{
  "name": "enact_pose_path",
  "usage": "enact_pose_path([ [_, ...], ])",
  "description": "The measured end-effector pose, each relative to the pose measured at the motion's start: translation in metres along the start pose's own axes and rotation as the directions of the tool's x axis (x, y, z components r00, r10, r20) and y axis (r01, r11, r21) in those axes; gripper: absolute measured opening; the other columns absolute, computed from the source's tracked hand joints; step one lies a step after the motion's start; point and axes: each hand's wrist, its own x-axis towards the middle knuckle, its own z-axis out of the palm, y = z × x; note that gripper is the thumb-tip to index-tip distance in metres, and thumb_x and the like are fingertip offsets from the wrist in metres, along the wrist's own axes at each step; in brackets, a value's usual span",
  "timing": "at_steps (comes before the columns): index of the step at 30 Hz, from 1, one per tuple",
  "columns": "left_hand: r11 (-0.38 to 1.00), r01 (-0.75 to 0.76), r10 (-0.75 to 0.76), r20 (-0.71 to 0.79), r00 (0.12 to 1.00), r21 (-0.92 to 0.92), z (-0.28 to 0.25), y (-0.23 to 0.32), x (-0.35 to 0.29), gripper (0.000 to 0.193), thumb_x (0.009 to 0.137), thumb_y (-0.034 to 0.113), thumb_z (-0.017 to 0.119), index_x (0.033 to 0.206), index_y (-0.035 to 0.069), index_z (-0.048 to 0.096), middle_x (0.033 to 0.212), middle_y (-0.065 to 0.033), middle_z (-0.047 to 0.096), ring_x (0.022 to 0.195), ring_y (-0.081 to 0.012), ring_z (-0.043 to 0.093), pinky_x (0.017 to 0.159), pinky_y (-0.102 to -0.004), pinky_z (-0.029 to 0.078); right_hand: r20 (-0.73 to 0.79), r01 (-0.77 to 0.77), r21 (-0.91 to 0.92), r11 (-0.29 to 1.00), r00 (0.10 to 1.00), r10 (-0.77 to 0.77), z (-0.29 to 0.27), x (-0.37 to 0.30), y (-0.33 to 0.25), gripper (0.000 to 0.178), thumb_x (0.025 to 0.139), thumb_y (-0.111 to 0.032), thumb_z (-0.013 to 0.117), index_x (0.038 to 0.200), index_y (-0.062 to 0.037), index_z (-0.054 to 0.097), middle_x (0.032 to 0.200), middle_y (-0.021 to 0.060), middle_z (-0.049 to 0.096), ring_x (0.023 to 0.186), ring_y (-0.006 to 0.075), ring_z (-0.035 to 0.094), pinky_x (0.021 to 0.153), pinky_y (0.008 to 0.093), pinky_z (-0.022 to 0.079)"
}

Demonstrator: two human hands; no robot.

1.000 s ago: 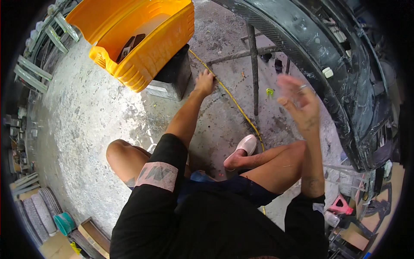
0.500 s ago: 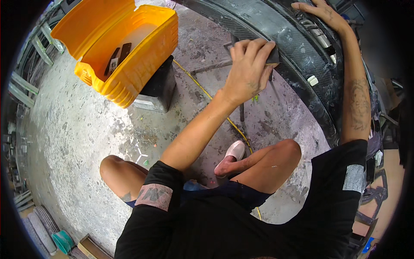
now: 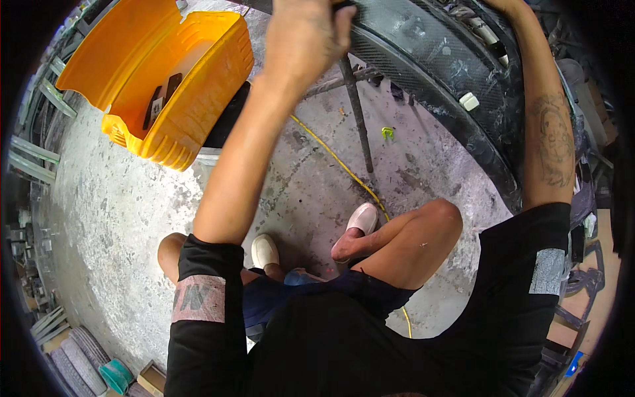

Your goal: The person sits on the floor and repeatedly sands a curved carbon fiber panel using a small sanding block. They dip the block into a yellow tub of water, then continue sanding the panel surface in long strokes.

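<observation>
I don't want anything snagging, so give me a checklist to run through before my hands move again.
1. Left hand has the dark block firmly: cannot tell; the hand is cut off by the top edge, and only a bit of block shows by the thumb.
2. Right hand well placed: cannot tell; its fingers are out of the picture.
3. Black panel free of loose things: not ok; a small white piece sits on it.
4. Yellow cord away from the feet: not ok; it runs beside the right shoe and under that leg.
5. Yellow tub open: ok, with dark pieces inside.
</observation>
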Motion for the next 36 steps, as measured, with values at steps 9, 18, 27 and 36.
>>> enact_pose_path([
  [9,0.97,0.133,-0.172,0.188,0.967,0.203,-0.007,0.042,0.01,0.014,0.089,0.008,0.066,0.097,0.002,0.076,0.104,-0.0236,0.061,0.099,-0.0382,0.057,0.09,-0.0475,0.048,0.039,0.132,0.114,0.985,0.99,-0.137,0.004,0.011,0.014,0.094,0.082,-0.071,0.064,0.16,-0.026,0.038,0.159,0.0165,0.045,0.153,0.0461,0.022,0.126,0.0576,0.006],
  [18,0.952,0.225,-0.237,0.033,0.971,0.209,-0.023,-0.034,0.003,0.027,0.093,0.015,0.071,0.115,0.0,0.066,0.11,-0.0243,0.061,0.107,-0.0417,0.058,0.096,-0.0473,0.047,-0.058,0.201,0.06,0.978,0.978,-0.198,0.004,0.0,0.004,0.092,0.082,-0.067,0.068,0.159,-0.0254,0.039,0.162,0.0143,0.042,0.155,0.045,0.018,0.126,0.056,0.003],
  [27,0.986,0.147,-0.169,-0.496,0.852,-0.082,0.022,-0.038,-0.033,0.032,0.09,0.012,0.074,0.116,-0.001,0.062,0.111,-0.0191,0.06,0.109,-0.0359,0.057,0.096,-0.0436,0.042,-0.022,-0.05,-0.008,0.999,0.999,0.05,-0.003,-0.01,-0.014,0.095,0.079,-0.057,0.074,0.159,-0.0212,0.038,0.165,0.0253,0.03,0.156,0.0469,0.011,0.125,0.0568,0.014],
  [36,0.992,0.072,-0.116,-0.547,0.829,-0.1,0.044,-0.046,-0.058,0.03,0.086,0.01,0.075,0.112,0.001,0.062,0.111,-0.0171,0.06,0.106,-0.0349,0.054,0.093,-0.0447,0.039,-0.04,0.004,0.655,0.756,0.999,0.029,0.02,-0.018,-0.038,0.082,0.089,-0.017,0.07,0.161,-0.014,0.032,0.163,0.0182,0.028,0.11,0.0247,0.069,0.089,0.033,0.059],
])
